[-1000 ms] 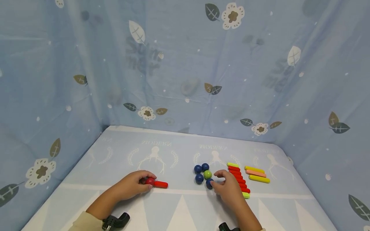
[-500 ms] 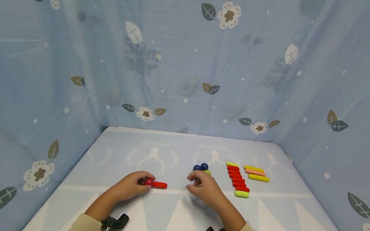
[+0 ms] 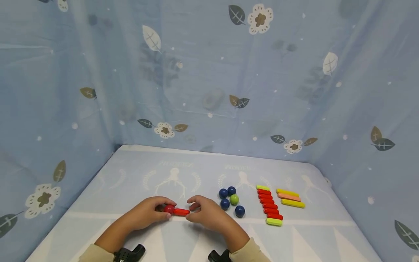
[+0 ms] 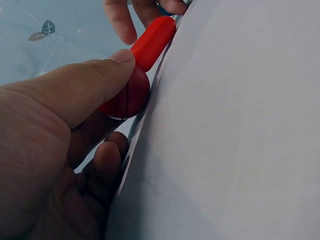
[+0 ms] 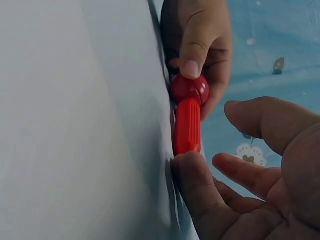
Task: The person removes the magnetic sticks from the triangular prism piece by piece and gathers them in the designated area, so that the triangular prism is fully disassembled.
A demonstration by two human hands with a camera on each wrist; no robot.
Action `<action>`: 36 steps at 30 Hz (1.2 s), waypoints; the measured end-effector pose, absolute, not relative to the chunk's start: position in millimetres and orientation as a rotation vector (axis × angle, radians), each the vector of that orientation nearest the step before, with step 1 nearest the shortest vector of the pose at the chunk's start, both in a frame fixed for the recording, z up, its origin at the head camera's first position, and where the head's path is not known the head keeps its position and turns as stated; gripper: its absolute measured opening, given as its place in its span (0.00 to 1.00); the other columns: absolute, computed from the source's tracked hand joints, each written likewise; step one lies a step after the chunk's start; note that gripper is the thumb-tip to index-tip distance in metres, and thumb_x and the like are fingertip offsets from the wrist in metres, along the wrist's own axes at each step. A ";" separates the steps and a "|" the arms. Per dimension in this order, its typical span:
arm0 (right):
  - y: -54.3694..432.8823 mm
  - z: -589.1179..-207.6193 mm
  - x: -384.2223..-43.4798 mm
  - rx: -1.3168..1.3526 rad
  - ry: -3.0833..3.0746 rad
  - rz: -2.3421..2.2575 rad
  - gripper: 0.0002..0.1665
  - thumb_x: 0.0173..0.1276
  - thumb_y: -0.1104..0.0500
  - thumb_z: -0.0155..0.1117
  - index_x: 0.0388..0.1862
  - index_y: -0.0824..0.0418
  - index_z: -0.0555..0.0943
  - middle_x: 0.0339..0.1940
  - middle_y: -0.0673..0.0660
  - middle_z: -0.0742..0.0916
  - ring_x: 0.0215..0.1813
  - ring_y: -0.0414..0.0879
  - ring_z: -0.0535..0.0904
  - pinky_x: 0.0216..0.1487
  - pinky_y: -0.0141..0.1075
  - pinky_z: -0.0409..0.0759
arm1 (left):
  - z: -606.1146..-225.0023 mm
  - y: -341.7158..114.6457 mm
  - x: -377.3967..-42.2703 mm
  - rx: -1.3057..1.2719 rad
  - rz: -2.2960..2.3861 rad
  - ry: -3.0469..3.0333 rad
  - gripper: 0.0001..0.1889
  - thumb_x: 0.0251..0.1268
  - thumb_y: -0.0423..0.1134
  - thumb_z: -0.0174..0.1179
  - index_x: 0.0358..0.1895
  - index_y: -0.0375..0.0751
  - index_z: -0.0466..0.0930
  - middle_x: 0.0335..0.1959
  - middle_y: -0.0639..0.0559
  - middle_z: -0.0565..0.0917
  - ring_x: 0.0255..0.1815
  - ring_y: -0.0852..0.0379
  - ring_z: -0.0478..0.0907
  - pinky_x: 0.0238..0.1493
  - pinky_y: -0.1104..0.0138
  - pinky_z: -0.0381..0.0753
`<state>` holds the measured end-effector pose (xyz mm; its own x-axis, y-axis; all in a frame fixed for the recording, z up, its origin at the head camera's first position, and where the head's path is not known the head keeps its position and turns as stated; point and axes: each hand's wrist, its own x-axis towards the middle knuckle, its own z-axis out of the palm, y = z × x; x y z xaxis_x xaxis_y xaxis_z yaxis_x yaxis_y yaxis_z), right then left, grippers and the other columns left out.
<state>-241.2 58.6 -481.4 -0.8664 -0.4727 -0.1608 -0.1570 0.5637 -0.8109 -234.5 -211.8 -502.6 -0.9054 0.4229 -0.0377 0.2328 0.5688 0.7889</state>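
My left hand [image 3: 148, 211] pinches a glossy red ball [image 3: 169, 209] between thumb and fingers, low at the table. A ridged red rod [image 3: 181, 212] lies end-on against the ball, pointing right. In the left wrist view the thumb presses the red ball [image 4: 131, 95] where it meets the red rod [image 4: 154, 42]. My right hand [image 3: 209, 214] is at the rod's free end, fingers spread apart. The right wrist view has one fingertip touching the end of the red rod [image 5: 188, 126], while the opposite digit stays clear of it. Nothing is gripped in this hand.
Right of the right hand are several dark blue balls [image 3: 240, 211] and one green ball [image 3: 234, 199]. Further right lies a column of red rods [image 3: 268, 205] with lime rods [image 3: 274, 221] at its ends. Beyond are yellow rods [image 3: 292, 203] and an orange rod [image 3: 289, 197].
My right hand has moved left from the blue balls to the rod's end. One blue ball now sits a little apart from the others. The left hand keeps its hold on the red ball.
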 end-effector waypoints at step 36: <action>37.5 -494.4 -228.1 -0.349 2.294 -1.670 0.05 0.66 0.61 0.74 0.40 0.53 0.89 0.32 0.47 0.87 0.31 0.41 0.79 0.32 0.33 0.78 | -500.6 -210.0 -234.9 0.532 1.251 2.572 0.17 0.61 0.51 0.76 0.52 0.55 0.89 0.45 0.59 0.87 0.43 0.60 0.79 0.46 0.66 0.77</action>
<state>-228.1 37.5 -494.4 -0.9312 -0.3546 -0.0840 -0.0290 0.3020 -0.9529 -234.9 -210.0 -500.6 -0.9071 0.4181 -0.0486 0.2198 0.5689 0.7925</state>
